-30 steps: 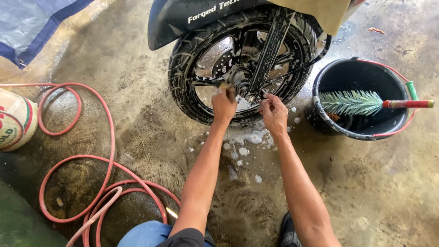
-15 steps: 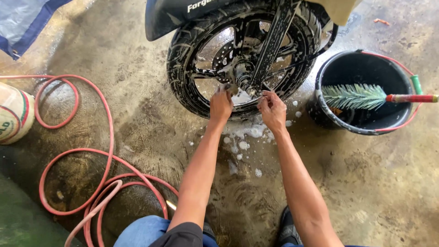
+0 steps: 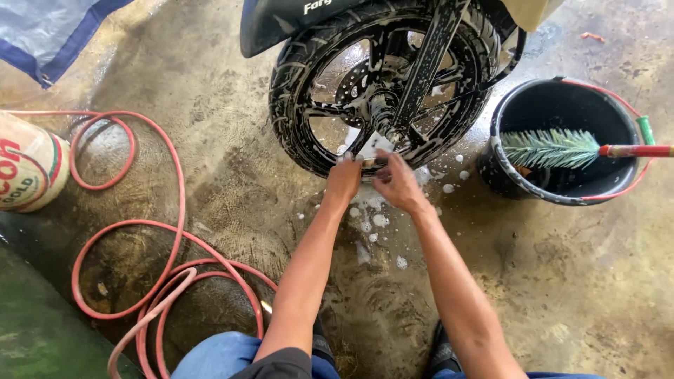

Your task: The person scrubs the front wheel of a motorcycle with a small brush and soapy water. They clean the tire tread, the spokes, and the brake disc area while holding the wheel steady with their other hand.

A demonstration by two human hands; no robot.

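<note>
A black motorcycle wheel (image 3: 295,105) with soapy spokes and tyre stands upright on the wet concrete at top centre. My left hand (image 3: 343,179) presses against the lower rim, closed on a small pale foamy cloth or sponge (image 3: 368,149) that shows between both hands. My right hand (image 3: 397,182) is right beside it, fingers on the same foamy spot at the rim. Soap suds (image 3: 372,221) lie on the floor under my hands.
A black bucket (image 3: 507,184) at the right holds a green-bristled brush with a red handle (image 3: 554,149). A red hose (image 3: 133,231) loops across the floor at left. A pale sack (image 3: 28,165) sits at the left edge, a blue tarp (image 3: 49,35) at top left.
The view has shifted slightly. Both hands have drawn closer together on the lower rim while they rub the soapy wheel.
</note>
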